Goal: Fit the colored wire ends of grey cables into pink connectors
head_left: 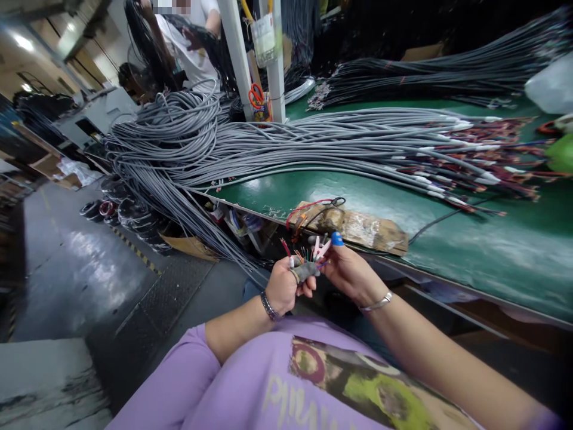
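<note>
My left hand (289, 282), its thumb covered in grey, is closed around the end of a cable with thin coloured wires (304, 255) fanning upward. Red wires (285, 246) stick out on the left beside a white band. Against these wires, my right hand (349, 270) is closed, a blue cover on its thumb. A pale pink V-shaped piece (321, 248) stands at its thumb and fingertips; its kind is unclear. Just beyond both hands, a worn, tape-wrapped wooden block (371, 230) lies at the bench edge with a red and a black lead on it.
Many grey cables (286, 143) lie across the green bench (447, 251), stripped ends to the right, and hang over its left edge. Black cable bundles (403, 80) lie behind. A white post (276, 77) carries orange-handled scissors (256, 95). Across the bench, a person (190, 54) handles black cables.
</note>
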Motion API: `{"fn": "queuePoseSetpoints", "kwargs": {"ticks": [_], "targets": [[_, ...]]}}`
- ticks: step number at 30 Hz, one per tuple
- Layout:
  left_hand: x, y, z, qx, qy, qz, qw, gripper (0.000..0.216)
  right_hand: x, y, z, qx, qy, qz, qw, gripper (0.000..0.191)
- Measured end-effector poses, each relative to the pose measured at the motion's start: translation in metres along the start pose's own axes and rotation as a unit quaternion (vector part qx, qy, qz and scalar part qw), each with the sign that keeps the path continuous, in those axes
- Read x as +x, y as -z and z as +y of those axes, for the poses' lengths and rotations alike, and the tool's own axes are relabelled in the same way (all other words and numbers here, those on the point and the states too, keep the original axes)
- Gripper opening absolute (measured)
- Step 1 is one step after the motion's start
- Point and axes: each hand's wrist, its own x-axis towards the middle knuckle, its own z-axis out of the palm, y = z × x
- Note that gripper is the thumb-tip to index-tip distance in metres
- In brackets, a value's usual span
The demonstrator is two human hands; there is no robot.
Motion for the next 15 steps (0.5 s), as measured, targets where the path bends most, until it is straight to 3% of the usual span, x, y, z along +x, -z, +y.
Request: {"fn": "queuePoseSetpoints", "kwargs": {"ticks": [11,15], "targets": [[0.0030,0.0021,-0.0057,0.014,0.009,0.011,1.000,0.035,0.0051,-0.0061,0.0063,0.072,0.014,0.052,0.996,0.041],[-0.0017,0.0034,-0.0061,0.010,0.003,0.005,1.000,0.035,-0.0005,-0.0033,0.0060,0.076,-0.016,0.018,0.997,0.045]]}}
